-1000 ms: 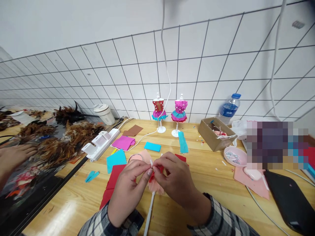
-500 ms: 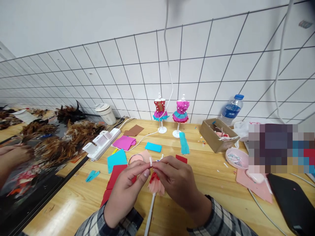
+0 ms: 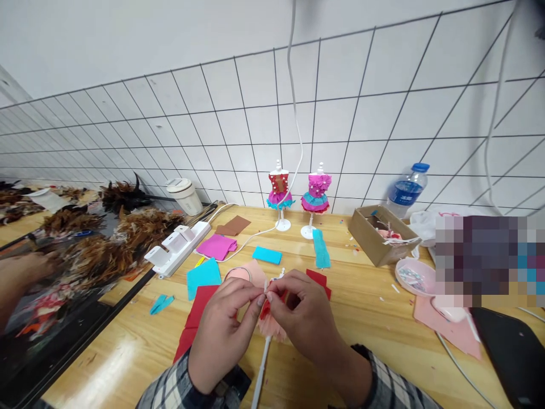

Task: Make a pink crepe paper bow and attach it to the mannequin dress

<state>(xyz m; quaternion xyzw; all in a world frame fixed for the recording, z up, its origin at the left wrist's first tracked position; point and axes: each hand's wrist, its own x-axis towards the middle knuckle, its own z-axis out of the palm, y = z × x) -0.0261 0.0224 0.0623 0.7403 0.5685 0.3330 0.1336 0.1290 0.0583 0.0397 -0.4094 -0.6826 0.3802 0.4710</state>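
at the far left we are seeing a co-worker's blurred hand (image 3: pixel 36 267) hanging beside brown feathers (image 3: pixel 100 258), and a black bar (image 3: pixel 123 307) is slanting along that side of our bench (image 3: pixel 374 335). just inside the bar, a white power strip (image 3: pixel 179 248) is lying at the same slant, and a cyan scrap (image 3: pixel 162 304) is lying nearer us. magenta paper (image 3: pixel 217 247), a cyan sheet (image 3: pixel 204 278) and red paper (image 3: pixel 196 318) are crowding our left hand (image 3: pixel 230 321), leaving little room there. with it we are pinching a small white strip (image 3: pixel 265 285) upright; beneath, a red-and-peach dress form (image 3: pixel 270 329) is showing partly, its pale rod (image 3: pixel 261 369) running toward us. two dressed forms (image 3: pixel 279 184) are standing by the bench's back edge. our right hand (image 3: pixel 304 312) is gripping the strip too, fingertips nearly meeting the left's. rightward, a broad stretch of wood is running to the cardboard box (image 3: pixel 368 241), the pink dish (image 3: pixel 428 287) and, farther over, a black slab (image 3: pixel 506 352).
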